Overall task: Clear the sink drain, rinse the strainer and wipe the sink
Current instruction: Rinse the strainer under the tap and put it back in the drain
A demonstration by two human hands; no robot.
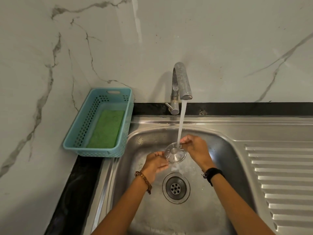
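Note:
A round metal strainer hangs over the steel sink under a running stream of water from the tap. My left hand pinches its left rim and my right hand pinches its far right rim. Water falls onto the strainer's top and spills off below it. The open drain, with its holed centre, lies in the sink floor just under and in front of the strainer.
A blue plastic basket with a green scrub pad in it stands on the black counter left of the sink. The ribbed draining board runs along the right. A marble wall rises behind the tap.

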